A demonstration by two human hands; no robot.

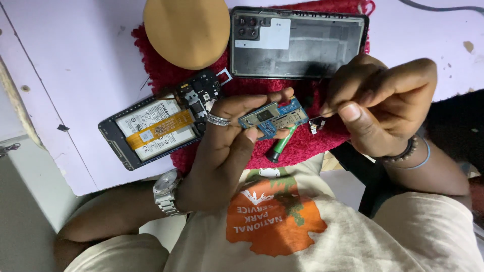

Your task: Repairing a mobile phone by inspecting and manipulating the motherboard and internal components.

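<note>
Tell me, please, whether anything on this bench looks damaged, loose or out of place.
The opened phone lies askew, hanging partly off the red mat, its battery exposed. Its back cover lies apart, and the left hand holds the blue circuit board.

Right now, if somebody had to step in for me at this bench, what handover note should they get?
Left hand: pinches the small blue circuit board above the red mat.
Right hand: holds a thin tool whose tip sits at the board's right end; tool largely hidden.
Opened phone with battery lies left, partly on the mat; empty back cover lies at the top; green screwdriver rests on the mat.
Done: board is out of the phone.
Left: board and cover not yet refitted.
</note>
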